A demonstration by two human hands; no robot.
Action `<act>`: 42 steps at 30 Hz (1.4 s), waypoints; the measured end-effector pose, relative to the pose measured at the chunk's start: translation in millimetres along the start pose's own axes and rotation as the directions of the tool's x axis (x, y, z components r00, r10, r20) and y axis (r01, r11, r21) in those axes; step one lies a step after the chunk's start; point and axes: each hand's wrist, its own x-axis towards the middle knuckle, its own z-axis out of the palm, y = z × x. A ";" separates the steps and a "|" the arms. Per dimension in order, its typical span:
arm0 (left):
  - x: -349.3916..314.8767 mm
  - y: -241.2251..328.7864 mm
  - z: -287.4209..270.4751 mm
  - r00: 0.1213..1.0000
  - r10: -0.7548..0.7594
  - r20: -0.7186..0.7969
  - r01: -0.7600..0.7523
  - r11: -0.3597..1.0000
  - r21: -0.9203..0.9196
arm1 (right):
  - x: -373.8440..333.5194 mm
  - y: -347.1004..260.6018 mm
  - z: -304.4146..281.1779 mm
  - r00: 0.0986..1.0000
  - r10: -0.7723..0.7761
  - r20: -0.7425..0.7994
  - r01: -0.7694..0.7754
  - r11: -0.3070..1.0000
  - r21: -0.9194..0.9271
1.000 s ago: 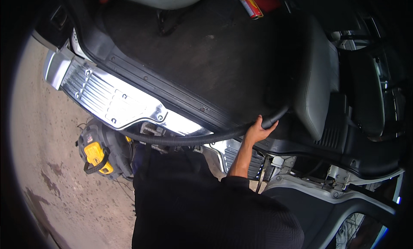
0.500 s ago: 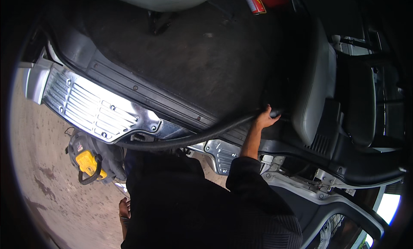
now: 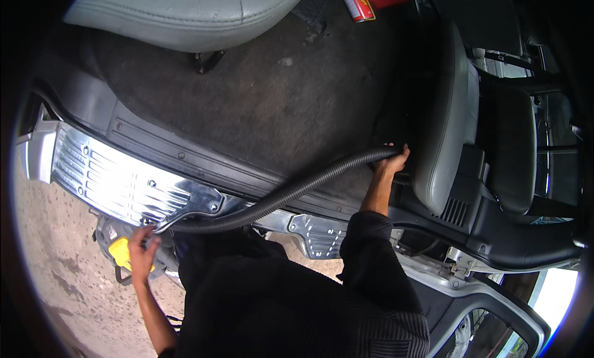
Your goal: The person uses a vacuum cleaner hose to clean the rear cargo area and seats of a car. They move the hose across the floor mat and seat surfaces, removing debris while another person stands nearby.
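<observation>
A black ribbed vacuum hose [image 3: 294,188] arches from beside the metal step over the door sill into the vehicle. My right hand [image 3: 394,162] is closed around its far end, low beside the grey seat on the right; what lies beyond that grip is lost in shadow. My left hand [image 3: 143,250] is raised at the lower edge of the shiny step [image 3: 117,172], thumb and fingers curved but apart, with no held thing visible. Behind it on the ground stands a grey and yellow vacuum cleaner [image 3: 120,253], partly covered by the hand.
Dark carpet [image 3: 247,104] covers the vehicle floor. A grey seat [image 3: 198,24] overhangs it at the far left, and another grey seat [image 3: 442,129] stands at right. A red and yellow can [image 3: 357,4] lies at the back. An open door [image 3: 489,308] is at lower right.
My left hand has come up from low by my side to the step's edge. My right hand has shifted slightly right, and the hose now arches higher. The view has tilted a little.
</observation>
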 end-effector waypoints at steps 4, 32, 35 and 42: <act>30.6 48.7 56.7 0.959 0.135 0.249 -0.196 0.950 0.242 | -1.9 -1.1 10.9 1.000 -0.007 0.018 0.007 1.000 -0.003; 75.5 150.2 199.4 0.589 0.227 0.775 -0.501 0.856 0.130 | 153.8 14.0 57.3 0.892 0.191 0.410 -0.201 0.979 -0.021; 79.8 152.0 207.0 0.614 0.178 0.769 -0.477 0.860 0.182 | 156.2 22.8 68.5 0.883 0.219 0.414 -0.230 0.973 -0.025; 74.6 144.7 204.3 0.480 0.005 0.877 -0.467 0.848 0.251 | 107.2 14.9 39.9 0.868 0.235 0.438 -0.181 0.970 -0.161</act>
